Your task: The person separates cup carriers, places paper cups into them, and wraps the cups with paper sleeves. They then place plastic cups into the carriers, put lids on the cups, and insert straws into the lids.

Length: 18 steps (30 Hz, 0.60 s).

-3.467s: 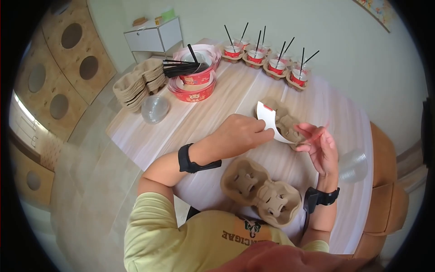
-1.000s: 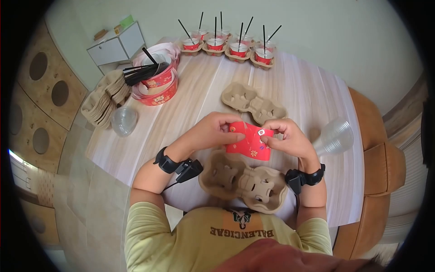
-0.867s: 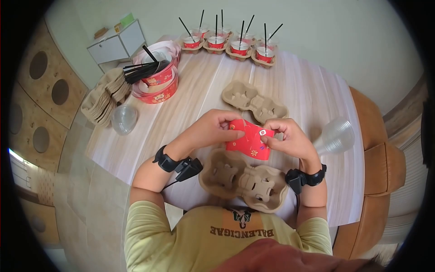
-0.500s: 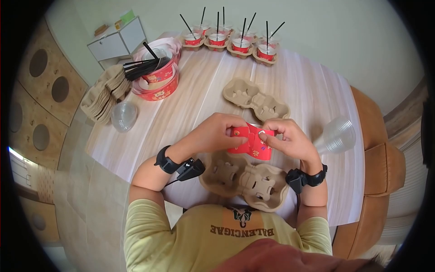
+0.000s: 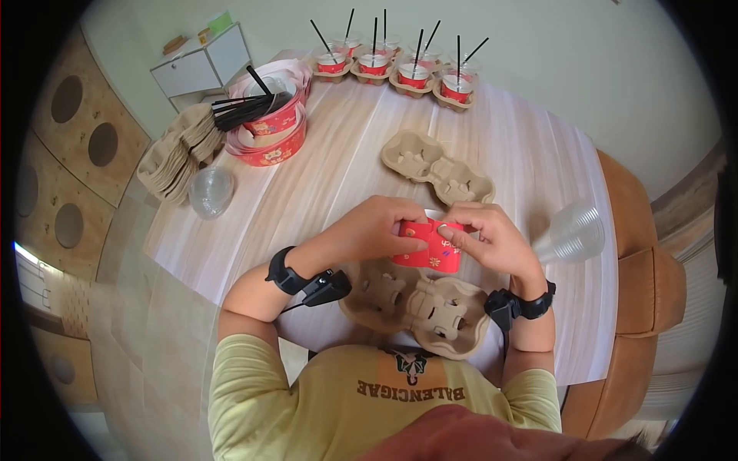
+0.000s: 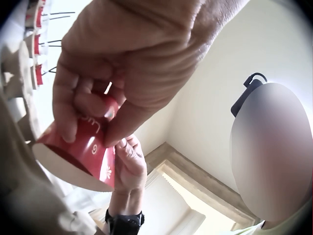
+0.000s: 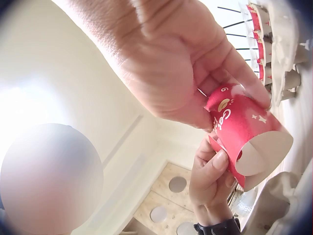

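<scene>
Both hands hold a red printed paper cup sleeve (image 5: 434,260), bent round into a short tube with a white inside. My left hand (image 5: 382,229) pinches one end between thumb and fingers. The other end is gripped by my right hand (image 5: 492,237), its thumb on the printed face. In the right wrist view the sleeve (image 7: 247,125) shows its wide round opening, and its two ends meet near the left thumb. Just below the hands lies a brown pulp two-cup carrier (image 5: 453,315); a second pulp carrier (image 5: 438,167) lies beyond them. Both carriers have bare wells.
Along the far edge, red-sleeved clear cups (image 5: 413,74) with black straws stand in carriers. At left are stacked carriers (image 5: 175,160), clear plastic cups (image 5: 211,194), red paper stacks (image 5: 273,150) and loose black straws (image 5: 246,114). More nested clear cups (image 5: 576,230) lie at right.
The sleeve showed its white side at first, in the left hand, with the right hand's fingers spread. Then its red face turned up between both hands, and they have bent it into a tube.
</scene>
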Each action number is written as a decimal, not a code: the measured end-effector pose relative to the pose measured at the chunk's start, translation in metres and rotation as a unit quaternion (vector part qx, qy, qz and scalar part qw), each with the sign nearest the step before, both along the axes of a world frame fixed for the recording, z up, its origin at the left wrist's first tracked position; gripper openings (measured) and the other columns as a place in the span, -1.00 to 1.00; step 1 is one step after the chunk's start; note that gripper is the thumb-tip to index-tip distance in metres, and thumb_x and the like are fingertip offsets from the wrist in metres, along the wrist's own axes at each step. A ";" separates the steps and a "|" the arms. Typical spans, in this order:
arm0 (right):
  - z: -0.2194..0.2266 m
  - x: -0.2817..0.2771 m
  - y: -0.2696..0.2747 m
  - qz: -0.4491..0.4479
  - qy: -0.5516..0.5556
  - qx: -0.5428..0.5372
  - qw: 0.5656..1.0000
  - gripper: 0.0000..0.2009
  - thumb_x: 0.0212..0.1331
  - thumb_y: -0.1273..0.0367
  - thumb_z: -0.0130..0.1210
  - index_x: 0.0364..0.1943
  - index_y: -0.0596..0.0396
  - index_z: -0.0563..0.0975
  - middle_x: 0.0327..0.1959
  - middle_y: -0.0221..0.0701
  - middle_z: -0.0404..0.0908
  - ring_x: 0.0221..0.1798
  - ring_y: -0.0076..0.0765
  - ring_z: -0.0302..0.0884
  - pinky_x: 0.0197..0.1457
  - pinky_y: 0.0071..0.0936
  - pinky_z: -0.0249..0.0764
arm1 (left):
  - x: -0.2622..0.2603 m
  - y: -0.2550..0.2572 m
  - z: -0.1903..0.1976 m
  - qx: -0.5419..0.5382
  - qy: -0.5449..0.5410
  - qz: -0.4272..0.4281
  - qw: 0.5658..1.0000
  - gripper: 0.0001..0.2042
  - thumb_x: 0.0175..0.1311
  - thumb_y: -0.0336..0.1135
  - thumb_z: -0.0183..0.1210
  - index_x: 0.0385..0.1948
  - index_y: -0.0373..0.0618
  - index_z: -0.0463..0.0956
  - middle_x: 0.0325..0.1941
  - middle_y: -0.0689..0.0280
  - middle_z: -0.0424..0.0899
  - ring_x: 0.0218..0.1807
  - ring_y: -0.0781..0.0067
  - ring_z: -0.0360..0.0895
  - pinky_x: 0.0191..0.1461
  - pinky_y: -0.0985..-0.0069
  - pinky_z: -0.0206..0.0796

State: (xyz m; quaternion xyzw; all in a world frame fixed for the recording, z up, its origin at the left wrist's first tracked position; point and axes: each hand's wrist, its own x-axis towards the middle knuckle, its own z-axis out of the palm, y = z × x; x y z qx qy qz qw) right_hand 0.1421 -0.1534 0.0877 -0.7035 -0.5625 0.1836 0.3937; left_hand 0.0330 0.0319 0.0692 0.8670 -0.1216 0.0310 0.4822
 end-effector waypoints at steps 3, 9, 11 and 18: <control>0.003 -0.001 0.000 -0.001 -0.008 -0.011 1.000 -0.92 0.04 0.46 0.05 -0.43 0.22 0.49 -0.54 -0.25 0.42 -0.45 -0.16 0.37 -0.39 -0.40 0.29 | -0.003 -0.004 0.005 -0.060 0.047 0.056 0.996 -0.81 -0.03 -0.38 0.26 -0.45 -0.16 0.42 -0.67 0.53 0.29 -0.61 0.77 0.14 -0.56 0.72 0.00; -0.002 0.001 0.001 0.044 -0.022 0.029 0.998 -0.91 0.03 0.48 0.05 -0.38 0.20 0.52 -0.53 -0.27 0.44 -0.46 -0.20 0.39 -0.38 -0.42 0.32 | -0.003 0.000 0.010 -0.104 0.122 0.022 0.987 -0.78 -0.04 -0.40 0.27 -0.45 -0.11 0.36 -0.68 0.54 0.30 -0.62 0.80 0.20 -0.58 0.76 0.03; 0.001 0.000 0.000 0.051 -0.016 0.030 0.998 -0.91 0.02 0.49 0.06 -0.38 0.20 0.53 -0.53 -0.28 0.44 -0.47 -0.22 0.40 -0.39 -0.43 0.33 | -0.002 0.001 0.011 -0.072 0.096 0.014 0.993 -0.76 -0.04 -0.42 0.27 -0.42 -0.09 0.35 -0.66 0.53 0.30 -0.60 0.80 0.24 -0.57 0.77 0.07; -0.005 0.001 0.002 0.074 0.020 0.057 0.995 -0.91 -0.01 0.51 0.08 -0.40 0.22 0.54 -0.49 -0.29 0.49 -0.45 -0.28 0.45 -0.38 -0.49 0.35 | -0.002 0.001 0.011 -0.141 0.155 -0.013 0.978 -0.67 -0.05 -0.49 0.25 -0.27 -0.08 0.29 -0.55 0.49 0.33 -0.59 0.77 0.29 -0.56 0.76 0.13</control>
